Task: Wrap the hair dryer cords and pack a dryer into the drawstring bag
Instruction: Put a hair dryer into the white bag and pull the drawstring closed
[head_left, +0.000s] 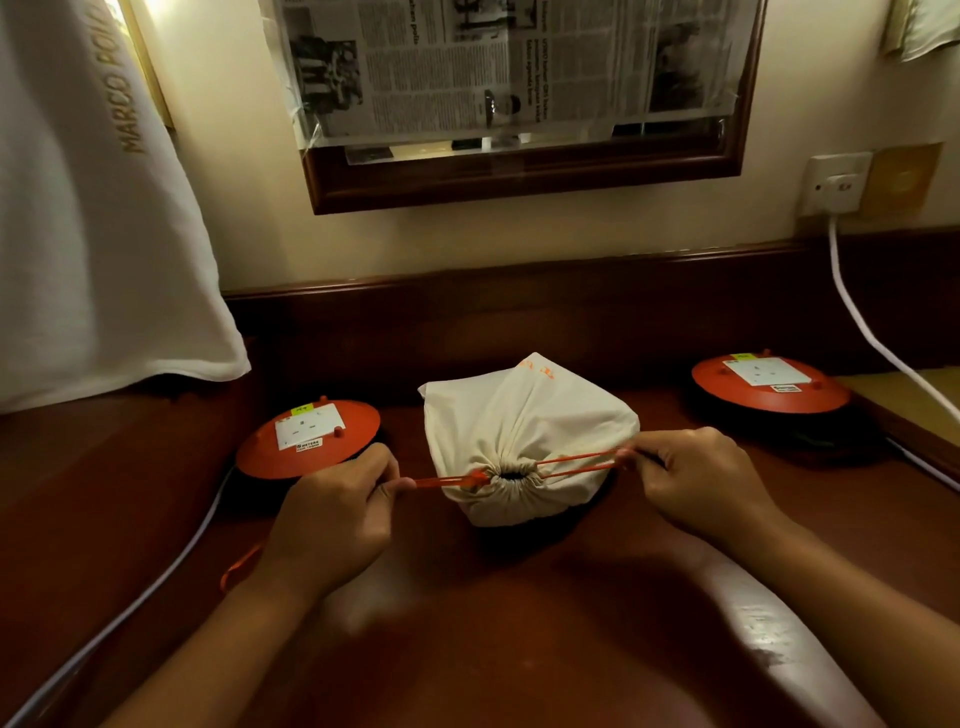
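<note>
Wooden desk (467, 623): both hands pinch drawstring (576, 464) of bag (524, 415).

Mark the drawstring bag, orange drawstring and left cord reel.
drawstring bag (524, 415): head view, cloth above gathered mouth.
orange drawstring (447, 482): head view, taut strands left of mouth.
left cord reel (309, 428): head view, white socket plate on top.

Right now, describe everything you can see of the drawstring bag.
The drawstring bag is cream cloth, cotton by its look, with orange print near its far end. Full and bulging, it lies on the dark wooden desk, mouth toward the camera. The mouth is gathered into tight pleats, leaving a small dark hole. Taut orange drawstrings run out both sides: the left hand pinches one side, the right hand the other.
</note>
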